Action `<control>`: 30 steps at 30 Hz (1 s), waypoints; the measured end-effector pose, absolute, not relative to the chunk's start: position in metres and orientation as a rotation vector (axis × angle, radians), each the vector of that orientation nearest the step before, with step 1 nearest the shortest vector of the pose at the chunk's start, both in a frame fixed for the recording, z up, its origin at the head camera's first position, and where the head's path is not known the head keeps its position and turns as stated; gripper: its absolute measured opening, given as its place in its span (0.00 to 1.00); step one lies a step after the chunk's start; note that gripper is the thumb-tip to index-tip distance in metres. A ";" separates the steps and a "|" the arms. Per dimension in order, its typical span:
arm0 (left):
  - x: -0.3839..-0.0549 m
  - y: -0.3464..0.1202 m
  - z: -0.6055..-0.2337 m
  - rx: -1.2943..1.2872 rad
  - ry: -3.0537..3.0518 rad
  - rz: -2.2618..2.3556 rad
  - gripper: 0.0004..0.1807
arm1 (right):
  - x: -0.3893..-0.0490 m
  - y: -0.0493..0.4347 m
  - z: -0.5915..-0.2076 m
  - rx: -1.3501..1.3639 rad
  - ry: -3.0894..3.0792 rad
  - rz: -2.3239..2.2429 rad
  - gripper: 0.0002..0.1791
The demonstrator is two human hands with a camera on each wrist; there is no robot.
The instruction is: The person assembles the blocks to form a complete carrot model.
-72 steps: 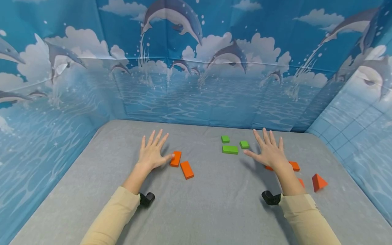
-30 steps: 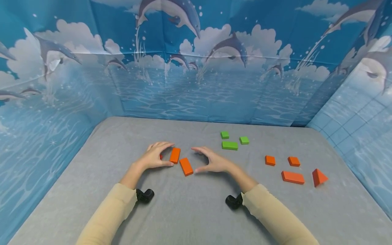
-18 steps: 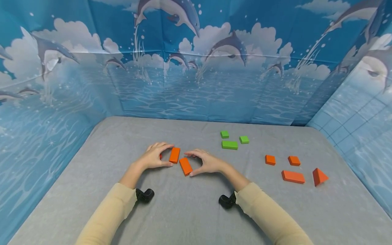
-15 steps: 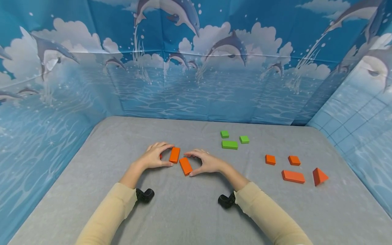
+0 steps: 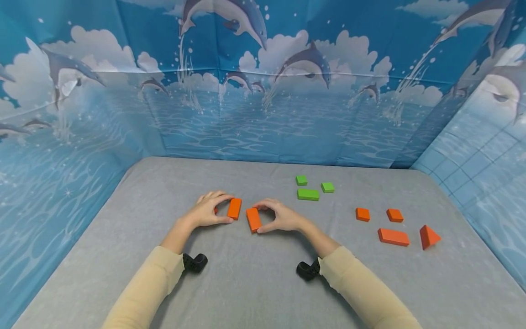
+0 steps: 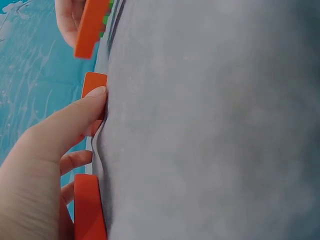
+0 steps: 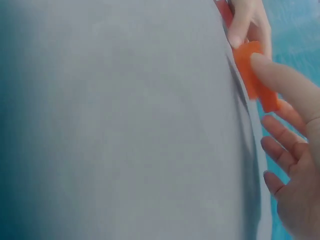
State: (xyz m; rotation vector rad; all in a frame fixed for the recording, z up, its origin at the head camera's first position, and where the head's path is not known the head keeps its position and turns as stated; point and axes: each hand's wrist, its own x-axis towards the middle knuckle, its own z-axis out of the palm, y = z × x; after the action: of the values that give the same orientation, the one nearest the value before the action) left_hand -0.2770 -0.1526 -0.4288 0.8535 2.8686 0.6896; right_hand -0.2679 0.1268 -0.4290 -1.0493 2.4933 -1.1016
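Observation:
My left hand point(image 5: 207, 211) pinches an orange rectangular block point(image 5: 234, 209) end to end, thumb at its near end and a fingertip at its far end. In the left wrist view the thumb lies against that block point(image 6: 94, 79). Between thumb and fingers, my right hand point(image 5: 284, 216) pinches a second orange rectangular block point(image 5: 253, 220), a small gap to the right of the first. Its lower fingers are spread loosely in the right wrist view. A red-orange block point(image 6: 89, 205) stands under my left palm, mostly hidden by the hand in the head view.
Green blocks lie behind to the right: a rectangle point(image 5: 308, 195) and two small squares. Farther right are two orange square pieces point(image 5: 362, 214), a red-orange rectangle point(image 5: 393, 237) and a triangular block point(image 5: 429, 237). Dolphin-print curtains point(image 5: 255, 132) enclose the grey cloth-covered table point(image 5: 255, 283).
My spread hands have come down to the two orange blocks. The right hand has taken hold of its block, shifting it slightly right and turning it straighter. The left hand has stayed put lately.

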 end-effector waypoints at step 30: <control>-0.278 -0.154 -0.430 0.861 2.875 0.693 0.37 | -0.236 0.195 -0.408 -0.750 2.650 -1.289 0.33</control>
State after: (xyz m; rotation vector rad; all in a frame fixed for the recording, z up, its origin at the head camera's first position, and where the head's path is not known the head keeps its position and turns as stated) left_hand -0.2785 -0.1538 -0.4297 0.8607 2.8748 0.6934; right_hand -0.2363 0.1950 -0.4084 -0.7502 2.6500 -1.2888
